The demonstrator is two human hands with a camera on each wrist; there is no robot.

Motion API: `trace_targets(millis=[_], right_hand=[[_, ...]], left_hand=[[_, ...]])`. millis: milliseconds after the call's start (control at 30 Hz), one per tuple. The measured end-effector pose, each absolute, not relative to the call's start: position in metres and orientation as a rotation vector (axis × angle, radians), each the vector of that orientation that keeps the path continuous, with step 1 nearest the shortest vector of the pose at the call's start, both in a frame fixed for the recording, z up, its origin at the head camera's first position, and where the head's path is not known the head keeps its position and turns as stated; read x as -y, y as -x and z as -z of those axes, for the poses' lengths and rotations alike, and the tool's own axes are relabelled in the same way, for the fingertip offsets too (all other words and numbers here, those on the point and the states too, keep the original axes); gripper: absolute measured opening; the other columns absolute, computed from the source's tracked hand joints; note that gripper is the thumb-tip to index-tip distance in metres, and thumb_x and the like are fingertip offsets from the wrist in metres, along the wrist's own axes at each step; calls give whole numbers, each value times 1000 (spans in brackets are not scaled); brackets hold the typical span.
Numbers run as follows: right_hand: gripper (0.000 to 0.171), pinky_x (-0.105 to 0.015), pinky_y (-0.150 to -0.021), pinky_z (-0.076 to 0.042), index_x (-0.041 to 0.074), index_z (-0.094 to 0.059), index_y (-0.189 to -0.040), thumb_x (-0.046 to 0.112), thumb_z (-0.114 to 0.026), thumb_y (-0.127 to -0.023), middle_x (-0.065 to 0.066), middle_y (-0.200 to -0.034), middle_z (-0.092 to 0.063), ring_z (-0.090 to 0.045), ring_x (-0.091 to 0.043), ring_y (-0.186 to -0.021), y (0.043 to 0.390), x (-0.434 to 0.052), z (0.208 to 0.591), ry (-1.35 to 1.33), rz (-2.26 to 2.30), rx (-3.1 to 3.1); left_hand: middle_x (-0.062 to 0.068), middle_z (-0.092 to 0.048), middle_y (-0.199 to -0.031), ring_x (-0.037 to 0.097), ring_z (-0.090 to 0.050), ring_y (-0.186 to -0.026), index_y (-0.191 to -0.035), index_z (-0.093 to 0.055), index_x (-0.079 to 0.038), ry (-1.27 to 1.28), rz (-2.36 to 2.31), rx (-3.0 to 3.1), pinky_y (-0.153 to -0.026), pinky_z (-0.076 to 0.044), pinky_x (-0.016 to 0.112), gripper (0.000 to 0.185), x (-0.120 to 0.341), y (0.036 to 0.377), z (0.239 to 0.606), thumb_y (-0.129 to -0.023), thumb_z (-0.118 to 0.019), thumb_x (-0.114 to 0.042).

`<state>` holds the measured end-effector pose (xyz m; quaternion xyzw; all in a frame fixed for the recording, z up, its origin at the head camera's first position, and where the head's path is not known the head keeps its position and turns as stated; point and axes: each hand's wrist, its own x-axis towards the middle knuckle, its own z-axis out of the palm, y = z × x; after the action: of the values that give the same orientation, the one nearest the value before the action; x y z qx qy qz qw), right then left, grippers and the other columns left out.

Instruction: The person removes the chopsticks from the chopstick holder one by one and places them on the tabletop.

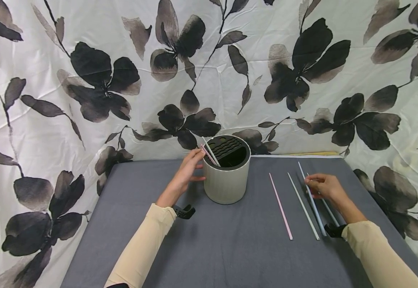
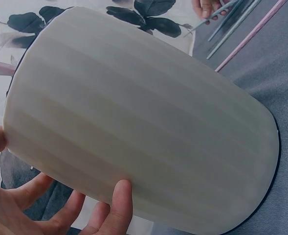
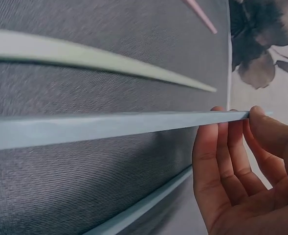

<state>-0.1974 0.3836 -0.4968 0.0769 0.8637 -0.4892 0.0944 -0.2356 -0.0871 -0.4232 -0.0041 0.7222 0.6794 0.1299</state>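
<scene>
A pale ribbed round holder (image 1: 227, 182) with a black slotted insert stands mid-table and fills the left wrist view (image 2: 144, 122). A pink stick (image 1: 209, 155) and a white one lean in it. My left hand (image 1: 198, 165) rests against the holder's left side, thumb on the wall and fingers (image 2: 120, 200) loosely spread near the rim. To the right lie a pink stick (image 1: 280, 206), a pale green stick (image 1: 302, 206) and two blue sticks. My right hand (image 1: 312, 183) pinches the far end of one blue stick (image 3: 109, 126) between thumb and fingers (image 3: 217, 147).
The grey table (image 1: 230, 248) is ringed by a white cloth with black flowers (image 1: 97, 80), behind and on both sides. The other blue stick (image 1: 330, 213) lies partly under my right wrist. Black straps sit on both wrists.
</scene>
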Motion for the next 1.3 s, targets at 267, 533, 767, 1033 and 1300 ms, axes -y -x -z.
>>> trace_targets(millis=[267, 533, 767, 1033, 1300], right_hand=[[47, -29, -65, -65, -17, -57, -134, 19, -65, -105, 7, -84, -70, -65, -8, -73, 196, -389, 511, -309, 1481, -2514], [40, -29, -63, -65, -17, -61, -128, 15, -66, -104, 1, -84, -72, -65, -10, -72, 197, -389, 517, -306, 1406, -2594], [38, -31, -62, -65, -18, -62, -124, 14, -66, -103, -15, -92, -75, -67, -13, -71, 194, -384, 517, -265, 1326, -2676], [27, -31, -58, -64, -16, -67, -111, 9, -67, -101, -19, -84, -75, -67, -16, -68, 191, -380, 522, -175, 1216, -2811], [20, -29, -55, -62, -11, -71, -103, 9, -67, -100, -13, -77, -73, -67, -17, -66, 189, -378, 525, -125, 1104, -2885]], left_hand=[[9, -42, -160, 43, -47, -139, -150, -52, -23, 5, -1969, -2098, -83, -66, 49, 52, 89, 235, 424, -104, -54, -48], [8, -42, -159, 42, -47, -140, -152, -50, -24, 11, -1965, -2098, -84, -66, 49, 54, 87, 233, 424, -104, -53, -50], [7, -42, -159, 42, -47, -140, -151, -50, -24, 24, -1974, -2093, -85, -65, 50, 54, 87, 232, 425, -104, -54, -49], [9, -40, -161, 43, -47, -140, -154, -47, -23, 29, -1971, -2095, -86, -65, 51, 56, 87, 232, 424, -105, -53, -48], [9, -41, -160, 42, -48, -140, -152, -49, -24, 32, -1967, -2101, -84, -66, 49, 54, 87, 232, 424, -105, -52, -49]])
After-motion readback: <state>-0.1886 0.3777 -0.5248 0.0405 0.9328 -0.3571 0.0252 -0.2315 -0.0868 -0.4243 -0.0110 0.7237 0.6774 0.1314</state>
